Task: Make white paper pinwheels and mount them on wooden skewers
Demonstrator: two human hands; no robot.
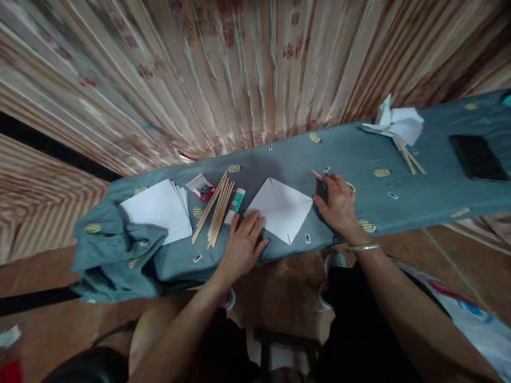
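A white square of paper (281, 210) lies turned like a diamond, with short slits or creases running in from its corners. My left hand (244, 246) rests at its left corner, fingers stretched out and partly on the sheet. At the right corner is my right hand (337, 205), its thumb touching or very near the paper and apart from the fingers. Partly hidden under those fingers is what looks like a pair of scissors; a pale tip (316, 174) and a yellowish loop (351, 186) show.
Left of the paper lie a glue stick (237, 200), several wooden sticks (219, 215), a small red-and-white packet (200, 187) and a stack of white paper (157, 207). To the right are a paper pinwheel (401, 125) on sticks and a dark phone (477, 157). The narrow table's cloth (351, 154) bunches at left.
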